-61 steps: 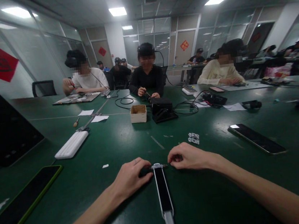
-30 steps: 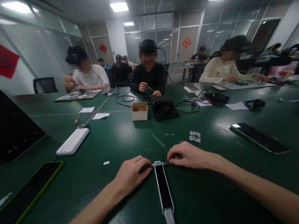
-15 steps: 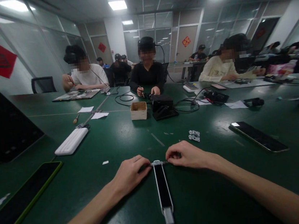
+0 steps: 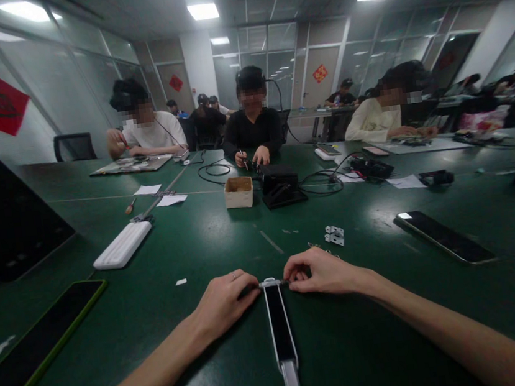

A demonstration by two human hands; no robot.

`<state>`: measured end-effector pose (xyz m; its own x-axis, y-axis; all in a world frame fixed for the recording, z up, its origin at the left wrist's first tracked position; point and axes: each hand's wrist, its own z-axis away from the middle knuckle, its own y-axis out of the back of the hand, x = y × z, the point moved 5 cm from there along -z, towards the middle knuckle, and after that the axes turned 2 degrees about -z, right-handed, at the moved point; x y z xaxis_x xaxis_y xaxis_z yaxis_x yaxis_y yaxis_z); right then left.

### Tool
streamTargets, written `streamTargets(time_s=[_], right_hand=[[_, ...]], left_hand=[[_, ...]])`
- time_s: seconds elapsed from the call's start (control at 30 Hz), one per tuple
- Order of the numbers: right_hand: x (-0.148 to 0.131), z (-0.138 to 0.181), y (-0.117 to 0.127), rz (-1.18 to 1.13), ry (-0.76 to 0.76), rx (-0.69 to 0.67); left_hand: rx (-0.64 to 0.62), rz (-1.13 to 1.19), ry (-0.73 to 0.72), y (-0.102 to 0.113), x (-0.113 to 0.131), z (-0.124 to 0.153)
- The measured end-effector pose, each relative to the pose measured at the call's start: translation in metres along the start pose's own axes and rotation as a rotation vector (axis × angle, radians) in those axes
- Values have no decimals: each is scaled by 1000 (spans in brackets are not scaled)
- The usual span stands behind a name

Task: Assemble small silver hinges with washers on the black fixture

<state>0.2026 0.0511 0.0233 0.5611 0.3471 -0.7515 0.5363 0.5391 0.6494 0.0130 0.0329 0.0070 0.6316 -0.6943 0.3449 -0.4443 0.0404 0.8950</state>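
A long narrow black strip with a silver frame (image 4: 281, 331) lies on the green table (image 4: 197, 238), pointing toward me. My left hand (image 4: 226, 300) is curled at the left of its far end, fingers closed on that end. My right hand (image 4: 318, 271) pinches at the right side of the same end, fingers pressed together on a small part that I cannot make out. A small silver hinge-like metal piece (image 4: 334, 235) lies just beyond my right hand.
A phone in a green case (image 4: 41, 341) lies at left, a black phone (image 4: 444, 237) at right, a white power bank (image 4: 123, 245) further left. A cardboard box (image 4: 238, 191) and black device (image 4: 279, 187) stand mid-table. Three people work on the far side.
My hands stay at the strip's far end; the right hand has shifted slightly closer to it. The view has wobbled a little.
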Motion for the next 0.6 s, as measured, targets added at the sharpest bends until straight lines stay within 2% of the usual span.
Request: streamTargets(time_s=[0.43,0.6], right_hand=[[1,1,0,22,-5,7],[1,2,-2,-13,23,49]], left_hand=[[-26,14,19,-1,-1,0],[-13,13,25,0,-1,0]])
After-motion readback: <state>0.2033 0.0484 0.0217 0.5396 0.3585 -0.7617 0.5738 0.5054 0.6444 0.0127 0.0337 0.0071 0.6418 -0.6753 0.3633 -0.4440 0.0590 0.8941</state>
